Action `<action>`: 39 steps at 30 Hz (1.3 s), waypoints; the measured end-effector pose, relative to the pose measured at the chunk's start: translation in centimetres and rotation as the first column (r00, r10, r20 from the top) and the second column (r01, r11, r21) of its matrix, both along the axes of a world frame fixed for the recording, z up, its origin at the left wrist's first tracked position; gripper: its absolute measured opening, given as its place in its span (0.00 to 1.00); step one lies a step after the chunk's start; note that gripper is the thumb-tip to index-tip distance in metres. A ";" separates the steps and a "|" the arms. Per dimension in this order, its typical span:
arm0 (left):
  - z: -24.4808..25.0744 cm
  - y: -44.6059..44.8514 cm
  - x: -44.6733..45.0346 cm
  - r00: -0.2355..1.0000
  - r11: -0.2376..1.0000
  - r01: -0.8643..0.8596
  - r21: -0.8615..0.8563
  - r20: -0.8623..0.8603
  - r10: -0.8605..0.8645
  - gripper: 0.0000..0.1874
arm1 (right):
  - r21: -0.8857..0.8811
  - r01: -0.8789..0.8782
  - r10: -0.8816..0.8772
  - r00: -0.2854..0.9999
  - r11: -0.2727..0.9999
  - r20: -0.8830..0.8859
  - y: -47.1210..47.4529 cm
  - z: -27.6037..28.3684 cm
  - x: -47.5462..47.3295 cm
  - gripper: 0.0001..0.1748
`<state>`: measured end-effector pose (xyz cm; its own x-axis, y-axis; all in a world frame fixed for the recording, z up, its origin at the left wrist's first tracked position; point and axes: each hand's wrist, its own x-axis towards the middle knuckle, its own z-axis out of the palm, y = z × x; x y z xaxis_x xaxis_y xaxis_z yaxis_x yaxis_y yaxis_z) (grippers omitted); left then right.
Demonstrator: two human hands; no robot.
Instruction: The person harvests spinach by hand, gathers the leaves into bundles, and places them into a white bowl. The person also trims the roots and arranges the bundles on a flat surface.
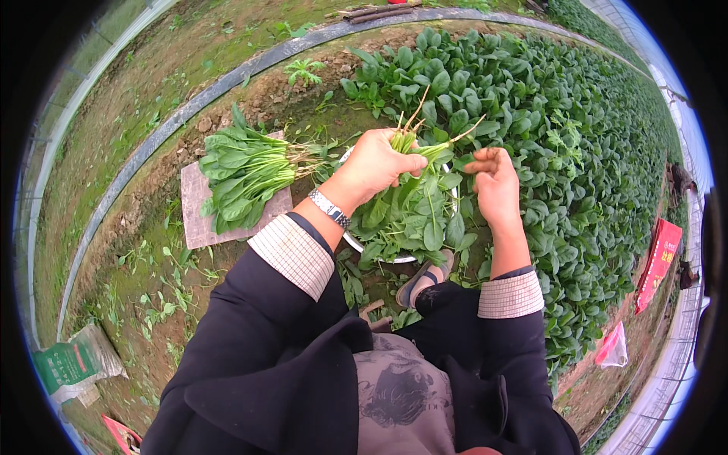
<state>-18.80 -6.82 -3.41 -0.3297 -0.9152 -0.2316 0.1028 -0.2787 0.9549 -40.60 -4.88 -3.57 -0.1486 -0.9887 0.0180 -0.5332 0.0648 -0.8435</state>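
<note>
My left hand (378, 162) grips several spinach plants (406, 142) by their stems, the thin pale roots pointing up and away from me. Right of it, my right hand (496, 185) is raised with its fingers curled beside a green leaf; whether it pinches anything is unclear. Below both hands stands a round basin with a white rim (354, 243), mostly covered by loose spinach leaves (421, 219). To the left, a bunch of spinach (244, 170) lies on a flat pinkish board (196, 219), its roots towards the basin.
A dense spinach bed (574, 187) fills the right side. A dark strip (187, 111) curves along the soil at left. Bags lie around: a green-and-white sack (79, 364), a red packet (660, 264) and a pink-and-white plastic bag (613, 348). My shoe (424, 278) is near the basin.
</note>
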 end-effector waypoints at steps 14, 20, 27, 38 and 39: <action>0.1 0.3 -0.4 0.974 0.976 0.205 0.069 0.085 -0.211 0.08 | -0.053 -0.117 0.128 0.907 0.992 0.402 1.1 0.2 1.2 0.08; 0.2 0.5 -0.7 0.976 0.979 0.178 0.100 0.106 -0.188 0.11 | -0.028 -0.185 0.166 0.787 0.982 0.594 1.9 1.5 2.5 0.10; -2.0 0.0 -2.0 0.950 0.943 0.305 -0.129 0.102 -0.294 0.22 | -0.038 -0.110 0.116 0.884 0.993 0.453 1.6 0.4 3.5 0.08; -1.2 1.2 -2.5 0.981 0.983 0.173 -0.061 0.094 -0.167 0.06 | -0.283 0.495 -0.302 0.798 0.821 0.522 5.9 2.5 -17.1 0.11; -1.0 1.4 -2.6 0.986 0.981 0.151 -0.119 0.085 -0.142 0.06 | -0.314 0.561 -0.475 0.823 0.766 0.312 7.6 0.4 -18.0 0.14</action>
<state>-21.36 -5.38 -4.40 -0.4482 -0.8816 -0.1478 -0.0044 -0.1632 0.9866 -58.61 2.76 -3.13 -0.6783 -0.6794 0.2800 -0.3267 -0.0626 -0.9431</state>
